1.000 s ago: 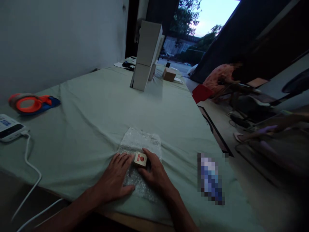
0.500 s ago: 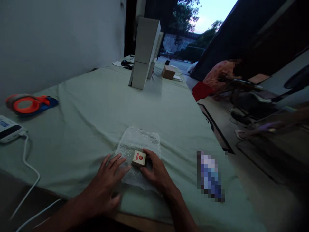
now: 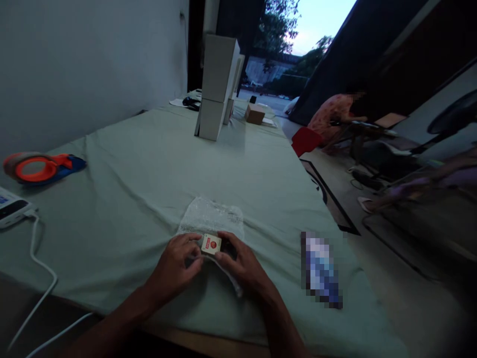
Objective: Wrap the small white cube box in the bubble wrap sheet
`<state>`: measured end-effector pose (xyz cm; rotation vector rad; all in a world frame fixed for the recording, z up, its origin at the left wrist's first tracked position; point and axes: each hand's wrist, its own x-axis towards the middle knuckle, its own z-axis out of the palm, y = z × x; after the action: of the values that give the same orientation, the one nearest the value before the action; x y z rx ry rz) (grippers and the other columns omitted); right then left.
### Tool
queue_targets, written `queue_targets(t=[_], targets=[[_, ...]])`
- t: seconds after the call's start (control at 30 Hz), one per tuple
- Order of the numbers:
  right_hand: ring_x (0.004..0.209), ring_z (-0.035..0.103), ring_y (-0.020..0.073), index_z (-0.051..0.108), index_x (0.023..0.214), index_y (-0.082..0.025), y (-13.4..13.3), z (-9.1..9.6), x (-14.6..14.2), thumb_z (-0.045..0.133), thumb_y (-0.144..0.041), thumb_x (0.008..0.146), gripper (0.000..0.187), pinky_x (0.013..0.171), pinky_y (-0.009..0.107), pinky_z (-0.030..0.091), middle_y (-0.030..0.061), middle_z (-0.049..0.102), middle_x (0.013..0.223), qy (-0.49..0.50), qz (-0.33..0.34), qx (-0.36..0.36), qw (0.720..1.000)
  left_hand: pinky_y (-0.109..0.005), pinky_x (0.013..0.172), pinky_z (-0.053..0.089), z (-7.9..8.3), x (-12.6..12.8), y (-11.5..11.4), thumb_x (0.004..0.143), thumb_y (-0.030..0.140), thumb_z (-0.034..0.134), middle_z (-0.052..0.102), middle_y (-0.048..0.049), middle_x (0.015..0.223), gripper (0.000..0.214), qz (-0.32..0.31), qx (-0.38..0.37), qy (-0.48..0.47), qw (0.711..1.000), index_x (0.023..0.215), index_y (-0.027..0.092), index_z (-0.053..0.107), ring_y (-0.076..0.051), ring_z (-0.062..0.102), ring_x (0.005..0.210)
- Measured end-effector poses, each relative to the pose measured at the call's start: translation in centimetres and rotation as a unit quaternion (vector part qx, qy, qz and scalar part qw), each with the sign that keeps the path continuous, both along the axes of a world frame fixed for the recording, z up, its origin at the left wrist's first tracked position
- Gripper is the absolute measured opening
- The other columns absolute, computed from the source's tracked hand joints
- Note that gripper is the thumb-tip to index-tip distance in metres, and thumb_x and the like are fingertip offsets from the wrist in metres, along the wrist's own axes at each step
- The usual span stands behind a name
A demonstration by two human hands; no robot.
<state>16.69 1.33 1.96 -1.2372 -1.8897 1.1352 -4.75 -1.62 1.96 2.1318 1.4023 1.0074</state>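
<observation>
In the head view, a green cloth (image 3: pixel 156 154) covers a long table, and a small box (image 3: pixel 211 244) with a red print on its pale top sits near the middle of the near end, on a sheet of bubble wrap (image 3: pixel 216 214). The right hand (image 3: pixel 248 268) is clamped on the right end of the box, thumb at the near corner and forefinger at the far one. The left hand (image 3: pixel 175 263) is just left of the box, its fingers curled and the thumb set nearer; the wrap's near edge, raised off the cloth, runs up to them, but I cannot tell whether they pinch it. Beyond the box the wrap lies flat. Far left of the hands lies an orange and blue tape dispenser (image 3: pixel 35 168), with a white device (image 3: pixel 13 209) nearer, a white cable (image 3: pixel 33 237) running from it over the near edge. To the right of the hands lies a pixelated blue and pale item (image 3: pixel 321 269). Toward the far end stand tall pale boxes (image 3: pixel 214 92), with a brown carton (image 3: pixel 255 114) to their right. Off the table, far right, a person in a pinkish top (image 3: pixel 330 114) bends forward beside a red chair (image 3: pixel 305 140).
</observation>
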Motion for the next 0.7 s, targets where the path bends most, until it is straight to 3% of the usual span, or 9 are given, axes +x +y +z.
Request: queue_targets(t=[0.1, 0.23, 0.3, 0.4, 0.53, 0.6, 0.7], targets=[[0.121, 0.054, 0.0283, 0.053, 0.128, -0.02, 0.1, 1.2, 1.2, 0.056, -0.052, 0.086, 0.052, 0.102, 0.047, 0.042, 0.0125, 0.057, 0.132, 0.065, 0.028, -0.039, 0.997, -0.039, 0.09, 0.049, 0.0, 0.2, 0.9, 0.08, 0.018, 0.057, 0.069, -0.0079, 0.111, 0.009, 0.008, -0.019, -0.016, 1.0, 0.071, 0.02, 0.057, -0.025, 0.063, 0.107], [0.122, 0.053, 0.0293, 0.05, 0.131, -0.022, 0.0, 2.1, 1.9, 0.075, -0.05, 0.071, 0.07, 0.103, 0.045, 0.041, 0.0114, 0.057, 0.132, 0.029, 0.027, -0.03, 0.999, -0.039, 0.091, 0.047, -0.3, 0.2, 1.8, 0.079, 0.021, 0.058, 0.069, -0.0082, 0.112, 0.008, 0.003, -0.036, -0.034, 0.999, 0.071, 0.02, 0.057, -0.025, 0.063, 0.107], [0.114, 0.058, 0.0267, 0.053, 0.126, -0.021, 0.1, 1.9, 1.6, 0.076, -0.041, 0.071, 0.063, 0.098, 0.041, 0.043, 0.0102, 0.061, 0.124, 0.002, -0.013, -0.012, 1.0, -0.04, 0.095, 0.045, -0.3, 0.3, 2.2, 0.08, 0.023, 0.058, 0.068, -0.008, 0.117, 0.008, -0.008, -0.057, -0.048, 0.997, 0.072, 0.021, 0.057, -0.025, 0.061, 0.111], [0.093, 0.063, 0.021, 0.06, 0.108, -0.02, 0.8, 1.1, 1.0, 0.071, -0.033, 0.075, 0.037, 0.085, 0.033, 0.047, 0.0053, 0.067, 0.1, 0.014, -0.054, 0.002, 0.998, -0.04, 0.1, 0.042, -0.1, 0.5, 2.7, 0.079, 0.024, 0.059, 0.066, -0.0073, 0.123, 0.007, -0.019, -0.098, -0.075, 0.992, 0.073, 0.021, 0.057, -0.025, 0.058, 0.116], [0.071, 0.056, 0.0151, 0.06, 0.079, -0.02, 1.5, 0.1, 0.9, 0.067, -0.033, 0.077, 0.015, 0.067, 0.025, 0.043, -0.0012, 0.059, 0.073, 0.053, -0.057, -0.026, 0.997, -0.036, 0.095, 0.044, 0.1, 0.8, 3.4, 0.08, 0.029, 0.061, 0.07, -0.0057, 0.114, 0.011, -0.031, -0.143, -0.122, 0.982, 0.073, 0.021, 0.057, -0.022, 0.063, 0.107], [0.071, 0.055, 0.0146, 0.058, 0.072, -0.019, 1.5, 0.1, 0.9, 0.066, -0.033, 0.077, 0.017, 0.066, 0.024, 0.041, -0.0012, 0.058, 0.072, 0.068, -0.063, -0.028, 0.995, -0.032, 0.09, 0.046, 0.0, 0.9, 3.6, 0.08, 0.032, 0.062, 0.071, -0.0049, 0.107, 0.015, -0.031, -0.155, -0.145, 0.977, 0.073, 0.021, 0.057, -0.021, 0.064, 0.1], [0.083, 0.058, 0.0169, 0.056, 0.068, -0.019, 1.4, 0.1, 0.6, 0.066, -0.034, 0.076, 0.02, 0.074, 0.026, 0.043, 0.0029, 0.064, 0.087, 0.106, -0.059, -0.035, 0.992, -0.028, 0.085, 0.046, -0.1, 1.1, 3.7, 0.08, 0.035, 0.064, 0.071, -0.0039, 0.103, 0.018, -0.028, -0.168, -0.169, 0.971, 0.073, 0.02, 0.058, -0.019, 0.065, 0.094]])
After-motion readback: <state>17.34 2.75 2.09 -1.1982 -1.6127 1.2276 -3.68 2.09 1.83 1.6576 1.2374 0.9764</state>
